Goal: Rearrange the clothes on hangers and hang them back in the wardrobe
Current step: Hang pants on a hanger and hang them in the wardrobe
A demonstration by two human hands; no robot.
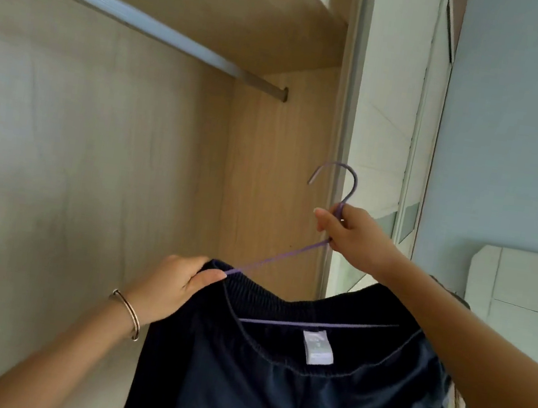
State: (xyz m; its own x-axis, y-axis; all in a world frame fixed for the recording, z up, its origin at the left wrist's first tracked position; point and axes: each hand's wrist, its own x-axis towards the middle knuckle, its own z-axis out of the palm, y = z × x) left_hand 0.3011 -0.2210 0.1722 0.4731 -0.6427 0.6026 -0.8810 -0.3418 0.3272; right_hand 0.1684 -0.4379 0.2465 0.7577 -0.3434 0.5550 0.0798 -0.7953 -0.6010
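The right hand (352,238) grips the purple hanger (287,258) at its neck, below the hook. The left hand (173,285) pinches the dark trousers' (285,396) waistband on the hanger, below the wardrobe rail (115,9).

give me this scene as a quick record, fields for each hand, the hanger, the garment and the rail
left hand: pinches the garment's waistband at one end of the hanger
right hand: grips the hanger's neck below the hook
hanger: purple, hook free, not on the rail
garment: dark navy, elastic waistband, white label inside, on the hanger
rail: silver, upper left, visible stretch bare
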